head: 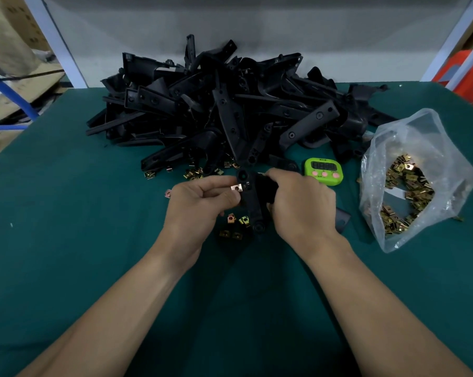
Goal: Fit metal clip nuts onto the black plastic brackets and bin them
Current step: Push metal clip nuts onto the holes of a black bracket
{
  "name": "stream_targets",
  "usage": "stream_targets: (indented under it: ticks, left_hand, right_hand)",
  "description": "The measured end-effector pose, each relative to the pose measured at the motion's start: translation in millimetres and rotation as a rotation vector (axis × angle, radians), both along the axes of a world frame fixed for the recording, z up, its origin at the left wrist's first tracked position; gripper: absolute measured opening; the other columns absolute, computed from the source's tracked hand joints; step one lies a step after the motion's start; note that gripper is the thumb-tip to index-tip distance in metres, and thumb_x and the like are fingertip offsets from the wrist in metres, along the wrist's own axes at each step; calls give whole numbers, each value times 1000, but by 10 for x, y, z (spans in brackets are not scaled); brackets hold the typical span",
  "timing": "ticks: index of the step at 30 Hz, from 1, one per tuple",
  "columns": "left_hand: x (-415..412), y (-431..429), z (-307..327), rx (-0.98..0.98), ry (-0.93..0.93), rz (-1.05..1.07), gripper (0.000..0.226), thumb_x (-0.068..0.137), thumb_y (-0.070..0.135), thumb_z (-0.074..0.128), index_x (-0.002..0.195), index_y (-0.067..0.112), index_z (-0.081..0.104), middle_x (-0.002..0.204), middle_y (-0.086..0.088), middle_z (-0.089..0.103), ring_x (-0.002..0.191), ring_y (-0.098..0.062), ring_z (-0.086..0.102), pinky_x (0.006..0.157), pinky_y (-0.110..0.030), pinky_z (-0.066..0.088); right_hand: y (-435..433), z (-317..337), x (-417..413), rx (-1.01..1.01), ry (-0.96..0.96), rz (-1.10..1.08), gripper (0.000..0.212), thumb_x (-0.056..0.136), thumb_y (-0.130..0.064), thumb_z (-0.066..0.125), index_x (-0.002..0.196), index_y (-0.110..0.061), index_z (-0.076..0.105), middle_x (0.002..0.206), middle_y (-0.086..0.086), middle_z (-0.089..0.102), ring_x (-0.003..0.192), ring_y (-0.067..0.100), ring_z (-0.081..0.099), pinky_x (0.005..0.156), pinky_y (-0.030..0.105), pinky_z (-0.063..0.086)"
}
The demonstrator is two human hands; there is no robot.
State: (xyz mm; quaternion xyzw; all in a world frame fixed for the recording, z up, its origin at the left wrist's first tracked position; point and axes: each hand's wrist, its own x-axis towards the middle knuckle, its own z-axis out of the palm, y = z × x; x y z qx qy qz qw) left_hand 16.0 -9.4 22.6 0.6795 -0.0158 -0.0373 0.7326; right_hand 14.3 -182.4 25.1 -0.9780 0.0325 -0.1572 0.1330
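Note:
My right hand (300, 202) grips a black plastic bracket (253, 202) held upright over the green table. My left hand (200, 202) pinches a metal clip nut (236, 188) against the bracket's left edge near its top. Several loose clip nuts (234, 225) lie on the cloth just below my hands, and more clip nuts (193, 172) sit at the foot of the bracket pile (230, 104). A clear plastic bag of clip nuts (409, 191) lies at the right.
A green digital timer (323, 170) sits right of my hands. One stray nut (168, 193) lies left of my left hand. A black part (342, 220) pokes out behind my right wrist. Shelving posts and cardboard stand beyond the table's left edge.

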Motion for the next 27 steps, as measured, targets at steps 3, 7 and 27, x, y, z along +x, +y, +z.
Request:
stream_targets:
  ticks: [3, 7, 27]
  left_hand:
    - [-63, -52, 45, 117, -86, 66, 24, 89, 13, 76, 100, 34, 76, 84, 9, 79, 76, 3, 72, 64, -7, 48]
    - [-160, -123, 74, 392, -183, 197, 44, 79, 39, 84, 118, 47, 64, 74, 31, 72, 75, 14, 67, 66, 2, 42]
    - [-179, -175, 81, 602, -291, 210, 62, 92, 27, 67, 149, 34, 44, 55, 15, 65, 53, -6, 63, 73, -27, 56]
  right_hand:
    - [16, 16, -16, -35, -8, -26, 28, 81, -8, 63, 95, -31, 59, 72, -6, 64, 63, 22, 46, 52, 32, 24]
    - [105, 13, -56, -146, -14, -10, 28, 82, -10, 64, 99, -31, 58, 75, -7, 64, 70, 23, 65, 50, 31, 23]
    - [276, -22, -72, -313, -16, -61, 37, 91, -14, 58, 124, -31, 60, 92, -5, 71, 80, 21, 71, 54, 30, 26]
